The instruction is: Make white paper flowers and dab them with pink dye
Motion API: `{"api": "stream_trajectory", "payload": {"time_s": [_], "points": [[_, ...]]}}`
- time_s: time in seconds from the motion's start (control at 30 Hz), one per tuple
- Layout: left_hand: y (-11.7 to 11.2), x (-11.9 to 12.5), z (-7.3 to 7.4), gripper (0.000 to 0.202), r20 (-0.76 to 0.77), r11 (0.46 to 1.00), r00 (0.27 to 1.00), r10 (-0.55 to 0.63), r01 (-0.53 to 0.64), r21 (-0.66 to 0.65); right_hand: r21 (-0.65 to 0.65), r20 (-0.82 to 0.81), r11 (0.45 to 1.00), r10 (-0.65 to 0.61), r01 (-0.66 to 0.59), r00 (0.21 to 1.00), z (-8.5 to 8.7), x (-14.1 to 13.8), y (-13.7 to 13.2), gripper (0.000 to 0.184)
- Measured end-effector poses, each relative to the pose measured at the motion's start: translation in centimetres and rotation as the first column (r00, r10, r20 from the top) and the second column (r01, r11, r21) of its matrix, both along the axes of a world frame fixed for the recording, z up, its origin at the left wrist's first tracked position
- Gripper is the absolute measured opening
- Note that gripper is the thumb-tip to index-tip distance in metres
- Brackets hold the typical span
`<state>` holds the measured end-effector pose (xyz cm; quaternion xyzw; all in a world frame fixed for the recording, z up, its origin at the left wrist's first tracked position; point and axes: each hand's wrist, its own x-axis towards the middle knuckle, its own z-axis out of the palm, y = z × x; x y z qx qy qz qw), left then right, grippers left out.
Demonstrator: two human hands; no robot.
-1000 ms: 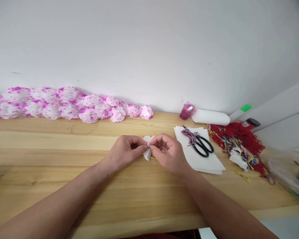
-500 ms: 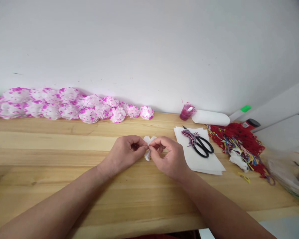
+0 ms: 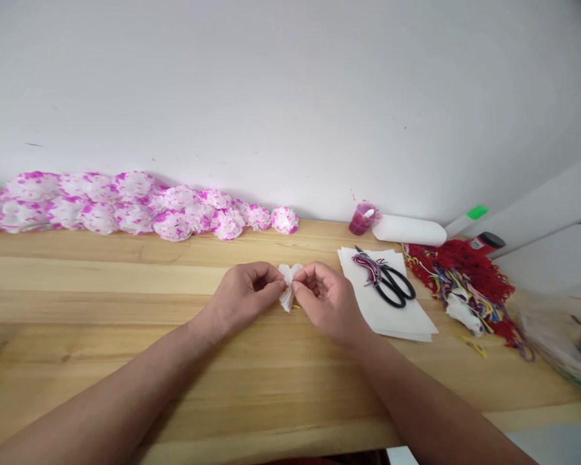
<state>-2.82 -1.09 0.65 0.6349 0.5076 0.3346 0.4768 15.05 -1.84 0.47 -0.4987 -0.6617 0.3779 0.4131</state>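
Observation:
Between my hands is a small piece of pleated white tissue paper [image 3: 287, 300], gathered narrow at its middle and fanned out above and below. My left hand [image 3: 246, 290] pinches it at the gathered middle from the left, thumb and forefinger together. From the right, my right hand [image 3: 332, 298] has its thumb and forefinger closed at the same spot, its other fingers curled. A bit of yellow yarn [image 3: 296, 307] shows below the right thumb. Whatever lies right at the fingertips is mostly hidden.
White and magenta paper flowers [image 3: 135, 216] line the wall at left. Black-handled scissors [image 3: 392, 284] and yarn lie on white paper sheets [image 3: 407, 323] at right. Behind stand a cup of magenta liquid [image 3: 363, 218] and a white roll [image 3: 409, 230], beside a red yarn heap [image 3: 484, 265].
My right thumb and fingers have shifted slightly right and up from the paper's middle. The yellow yarn end now shows below them. My left hand has hardly moved.

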Motion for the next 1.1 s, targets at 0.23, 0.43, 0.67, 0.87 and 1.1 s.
{"api": "stream_trajectory", "payload": {"time_s": [0.23,0.43,0.67,0.87,1.1], "points": [[-0.01,0.09,0.04,0.022,-0.023,0.999,1.0,-0.003,0.003,0.035,0.047,0.035,0.999,-0.014,0.013,0.999,-0.06,-0.05,0.05,0.005],[0.05,0.07,-0.01,0.021,0.011,0.998,1.0,0.015,-0.015,0.063,-0.07,-0.093,0.997,0.031,-0.038,0.995,-0.28,0.11,0.4,0.008],[-0.22,0.37,0.01,0.024,0.028,0.991,0.999,0.039,-0.043,0.129,-0.107,-0.156,0.991,0.064,-0.081,0.986,-0.31,0.05,0.44,0.01],[-0.22,0.47,0.14,0.022,-0.02,0.993,0.998,0.064,-0.062,0.096,-0.121,-0.175,0.988,0.075,-0.097,0.982,-0.39,0.05,0.34,0.01],[0.07,0.5,0.16,0.022,0.06,0.995,0.993,0.102,-0.103,0.004,-0.123,-0.198,0.988,0.064,-0.089,0.978,-0.43,0.04,0.41,0.012]]}}
